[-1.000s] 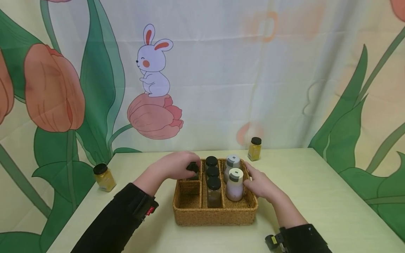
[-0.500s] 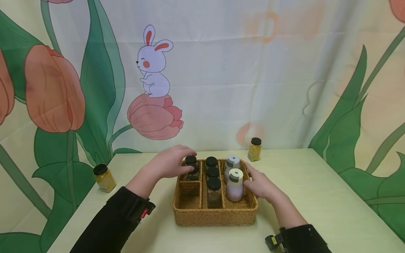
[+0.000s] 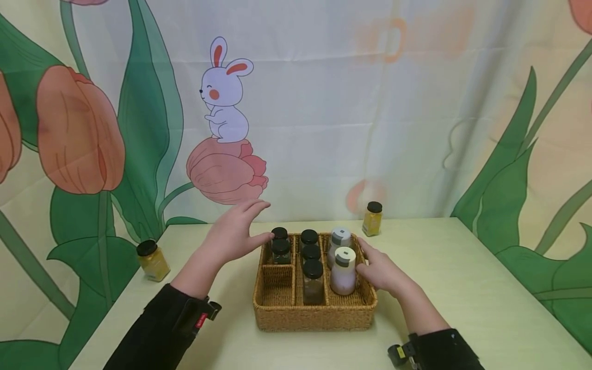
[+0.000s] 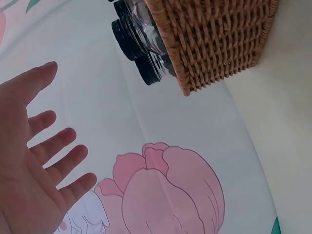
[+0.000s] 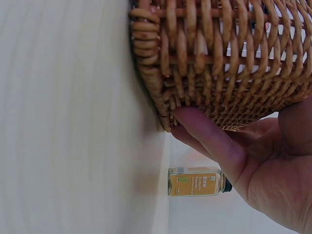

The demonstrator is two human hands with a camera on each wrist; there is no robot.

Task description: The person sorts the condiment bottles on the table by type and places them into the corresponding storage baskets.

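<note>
In the head view a divided wicker basket (image 3: 314, 318) stands on the table. My left hand (image 3: 231, 234) is beside its back left corner, fingers spread and holding nothing, thumb tip close to a black-lidded jar (image 3: 280, 252). Another black-lidded jar (image 3: 279, 233) is behind that one in the same compartment. The left wrist view shows the left palm (image 4: 29, 170) apart from the basket. My right hand (image 3: 381, 270) holds the basket's right side, thumb at the rim, fingers (image 5: 209, 136) along the outer wall.
The basket's middle compartment holds a row of black-lidded jars (image 3: 313, 282); the right one holds two shaker bottles (image 3: 344, 277) with flip caps. Yellow turmeric jars stand at the back right (image 3: 372, 221) and left edge (image 3: 154, 262). A printed curtain (image 3: 314, 128) hangs behind the table.
My left hand has let go of the jar in the back left compartment and drawn away to the left, its fingers opening. The right hand stays on the basket.
</note>
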